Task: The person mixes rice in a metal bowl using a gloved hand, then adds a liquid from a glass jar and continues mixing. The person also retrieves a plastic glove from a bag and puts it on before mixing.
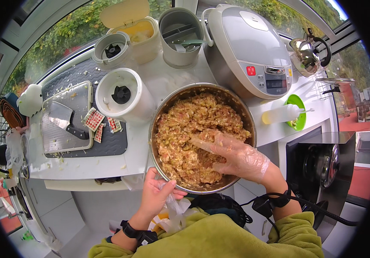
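A large round metal bowl [252, 129] holds a chunky mixture of minced meat and chopped pale bits [185, 129]. My right hand [236, 153], in a clear plastic glove, is pressed into the mixture with its fingers partly spread; the buried fingertips are hidden. My bare left hand [159, 190] grips the bowl's near left rim between thumb and fingers. A crumpled piece of clear plastic [175, 206] hangs beside its thumb.
Left of the bowl stands a white chopper container [143, 96] with a black blade. A cleaver [63, 117] lies on a cutting board [65, 145] near torn packets [94, 119]. Behind are a rice cooker [246, 42] and utensil holder [180, 58]; an oil squeeze bottle [277, 114] lies right, by a green bowl [301, 104].
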Tool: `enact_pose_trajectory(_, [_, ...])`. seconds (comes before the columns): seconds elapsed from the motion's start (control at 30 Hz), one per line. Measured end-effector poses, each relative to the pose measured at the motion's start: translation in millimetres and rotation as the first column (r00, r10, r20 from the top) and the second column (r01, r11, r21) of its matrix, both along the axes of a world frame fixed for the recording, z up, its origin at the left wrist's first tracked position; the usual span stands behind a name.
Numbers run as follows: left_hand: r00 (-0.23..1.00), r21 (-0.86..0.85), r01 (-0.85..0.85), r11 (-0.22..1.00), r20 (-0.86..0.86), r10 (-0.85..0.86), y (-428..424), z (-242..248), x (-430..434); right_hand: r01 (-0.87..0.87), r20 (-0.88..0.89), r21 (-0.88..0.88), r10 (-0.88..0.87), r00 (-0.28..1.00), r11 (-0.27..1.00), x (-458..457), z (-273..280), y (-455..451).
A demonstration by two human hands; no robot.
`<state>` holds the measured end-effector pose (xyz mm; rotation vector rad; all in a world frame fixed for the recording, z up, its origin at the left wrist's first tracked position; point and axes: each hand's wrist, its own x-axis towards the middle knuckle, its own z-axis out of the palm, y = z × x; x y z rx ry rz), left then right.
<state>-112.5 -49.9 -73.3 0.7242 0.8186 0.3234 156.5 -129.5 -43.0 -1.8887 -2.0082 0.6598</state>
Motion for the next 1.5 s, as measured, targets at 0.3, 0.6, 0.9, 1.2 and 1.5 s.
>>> enact_pose_trajectory(0.3, [0.997,0.083,-0.023,0.996,-0.072,0.029,6,4,-15,0.086,-0.17,-0.198,-0.121,0.978,0.977,1,95,5])
enact_pose_trajectory(0.6, [0.979,0.424,-0.122,0.897,-0.097,0.179,4,25,-42,-0.133,-0.227,-0.329,0.058,0.972,0.935,-48,46,58])
enact_pose_trajectory(0.9, [0.99,0.447,0.009,0.894,-0.13,0.055,7,48,-55,0.094,-0.006,-0.016,-0.095,0.996,0.995,-94,37,67])
enact_pose_trajectory(1.2, [0.936,0.688,0.331,0.646,-0.154,-0.315,40,48,-45,0.337,0.073,-0.021,-0.335,0.939,0.941,-98,-2,77])
enact_pose_trajectory(1.5, [0.945,0.854,0.214,0.474,-0.058,-0.323,60,35,-45,0.724,0.123,-0.206,-0.717,0.686,0.658,-153,-22,111])
